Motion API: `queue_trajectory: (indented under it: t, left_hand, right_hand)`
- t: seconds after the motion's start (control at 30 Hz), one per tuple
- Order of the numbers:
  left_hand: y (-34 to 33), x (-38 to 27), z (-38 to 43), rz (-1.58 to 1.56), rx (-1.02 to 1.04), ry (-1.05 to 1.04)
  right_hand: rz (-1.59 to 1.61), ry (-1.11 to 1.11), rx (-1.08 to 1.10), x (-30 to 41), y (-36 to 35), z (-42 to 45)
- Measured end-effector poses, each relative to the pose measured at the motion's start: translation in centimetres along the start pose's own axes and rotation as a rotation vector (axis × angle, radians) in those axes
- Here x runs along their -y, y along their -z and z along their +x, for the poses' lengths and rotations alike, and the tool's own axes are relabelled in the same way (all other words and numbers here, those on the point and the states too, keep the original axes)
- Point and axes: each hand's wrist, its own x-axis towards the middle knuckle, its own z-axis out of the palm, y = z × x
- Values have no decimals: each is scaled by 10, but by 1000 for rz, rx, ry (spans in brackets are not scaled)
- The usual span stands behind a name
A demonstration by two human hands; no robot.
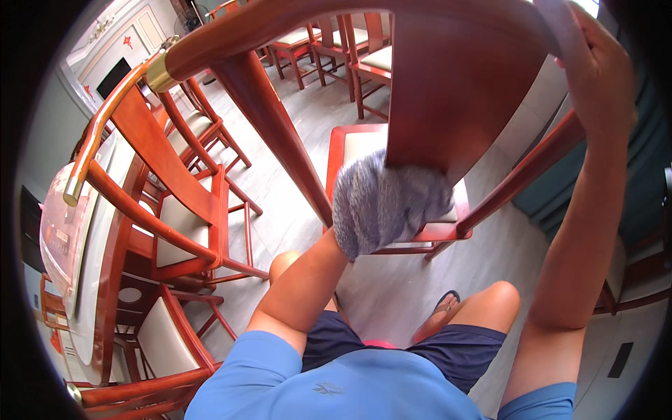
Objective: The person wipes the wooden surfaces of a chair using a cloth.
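Note:
A mottled grey cloth wraps over my left hand, hiding its fingers and wrist; it lies against the lower part of the wooden back splat of a reddish-brown chair. My right hand grips the curved top rail of that chair at the upper right. The chair's pale padded seat shows behind the splat and cloth. Its round back posts slant down on either side of the splat.
Matching wooden chairs stand at the left beside a table bearing a pink mesh food cover. More chairs are farther back. A teal curtain hangs at the right. My knees are below the chair.

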Motion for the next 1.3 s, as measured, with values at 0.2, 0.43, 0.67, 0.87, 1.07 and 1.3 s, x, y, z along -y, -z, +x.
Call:
queue_trajectory:
  t: [0.2,0.43,0.67,0.87,1.07,1.3]
  left_hand:
    - [-79,28,-80,129,711,73]
    - [-62,19,-69,227,500,192]
    - [14,74,22,-1046,-317,422]
    - [28,106,54,-340,-314,363]
    - [-4,83,19,-59,-247,284]
    - [-24,26,-21,-76,-133,202]
  right_hand:
    - [-245,-102,-33,13,6,0]
    - [-388,-47,-83,28,5,-4]
    - [-359,12,-127,9,6,-3]
    - [-206,-44,-3,0,11,3]
    - [-254,118,-186,7,-4,-2]
    - [-198,84,-81,-6,3,9]
